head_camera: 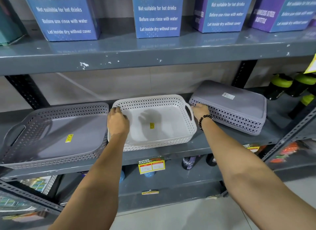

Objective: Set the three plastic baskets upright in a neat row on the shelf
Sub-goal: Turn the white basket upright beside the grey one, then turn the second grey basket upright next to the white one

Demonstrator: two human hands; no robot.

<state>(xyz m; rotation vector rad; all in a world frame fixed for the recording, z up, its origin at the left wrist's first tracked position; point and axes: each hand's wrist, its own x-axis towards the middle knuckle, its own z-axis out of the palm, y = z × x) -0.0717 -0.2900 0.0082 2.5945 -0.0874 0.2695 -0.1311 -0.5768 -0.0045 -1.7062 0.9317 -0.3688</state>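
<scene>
left hand point(118, 122) fingers gripping white basket point(159, 127) rim | right hand point(200, 110) fingers hidden, cannot tell | tag point(151, 164): "SUPER MARKET"

Grey metal shelf point(196, 149), two upright baskets point(56, 135) point(159, 127), one overturned basket point(236, 106)

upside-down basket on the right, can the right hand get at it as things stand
Probably yes. The right hand is already at the near left corner of the upside-down basket, fingers apparently touching its rim. Nothing lies between them; the white basket sits just to the left, beside the wrist.
</scene>
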